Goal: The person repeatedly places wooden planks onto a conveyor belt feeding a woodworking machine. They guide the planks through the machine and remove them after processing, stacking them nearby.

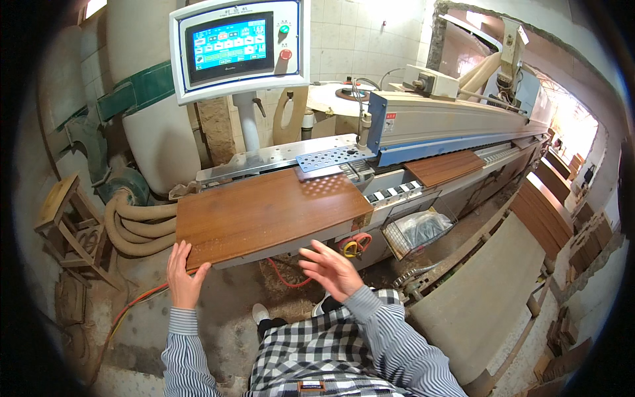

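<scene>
A brown wood-grain panel [268, 213] lies flat on the infeed end of an edge banding machine [456, 119]. My left hand [186, 275] rests at the panel's near left corner, fingers on its left end and thumb by the front edge. My right hand [331, 270] is raised just off the panel's front edge, fingers apart, holding nothing. A perforated blue plate [330, 158] juts over the panel's back right part. Further right, a second brown panel [444, 167] lies partly under the machine's long beam.
A control screen [229, 47] stands behind the panel. A wire basket [419, 226] hangs on the machine's front. Ribbed hoses [144, 228] and a wooden stool [74, 223] are at the left. Brown panels [540, 208] lie along a curved-looking conveyor [486, 293] at the right; a red cable crosses the floor.
</scene>
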`<state>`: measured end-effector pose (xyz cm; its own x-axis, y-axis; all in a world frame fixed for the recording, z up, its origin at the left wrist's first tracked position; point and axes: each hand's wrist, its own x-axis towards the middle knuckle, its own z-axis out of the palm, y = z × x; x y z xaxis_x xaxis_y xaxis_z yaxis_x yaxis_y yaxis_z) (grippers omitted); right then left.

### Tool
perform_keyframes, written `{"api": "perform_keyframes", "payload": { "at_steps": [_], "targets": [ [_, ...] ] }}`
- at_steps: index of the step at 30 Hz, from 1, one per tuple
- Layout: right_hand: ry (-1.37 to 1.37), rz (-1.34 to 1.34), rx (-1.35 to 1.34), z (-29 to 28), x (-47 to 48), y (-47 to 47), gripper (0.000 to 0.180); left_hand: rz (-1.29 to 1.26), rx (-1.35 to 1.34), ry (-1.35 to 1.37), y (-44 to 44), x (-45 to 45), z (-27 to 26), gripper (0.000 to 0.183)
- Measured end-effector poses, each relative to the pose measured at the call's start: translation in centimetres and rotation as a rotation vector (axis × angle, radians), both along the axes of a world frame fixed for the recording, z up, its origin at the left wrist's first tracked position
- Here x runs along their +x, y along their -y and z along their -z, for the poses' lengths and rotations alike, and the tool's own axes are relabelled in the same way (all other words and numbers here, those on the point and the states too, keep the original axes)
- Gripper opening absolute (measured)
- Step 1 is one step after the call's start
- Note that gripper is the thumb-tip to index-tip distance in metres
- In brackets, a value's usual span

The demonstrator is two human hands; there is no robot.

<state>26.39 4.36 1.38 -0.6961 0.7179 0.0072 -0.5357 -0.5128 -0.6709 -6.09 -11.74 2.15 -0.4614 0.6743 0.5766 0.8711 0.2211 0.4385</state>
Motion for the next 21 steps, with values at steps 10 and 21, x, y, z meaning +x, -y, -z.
{"api": "perform_keyframes", "payload": {
  "at_steps": [10, 21],
  "targets": [
    [0.636, 0.83, -0.082, 14.0, 24.3, 7.6, 0.031, 0.028, 0.006, 0.044, -3.9, -1.3, -0.1, 0.056],
    [0.798, 0.619, -0.835, 36.3, 26.6, 5.7, 0.04, 0.116, -0.139, 0.05, -3.6, -4.7, -0.3, 0.046]
  ]
}}
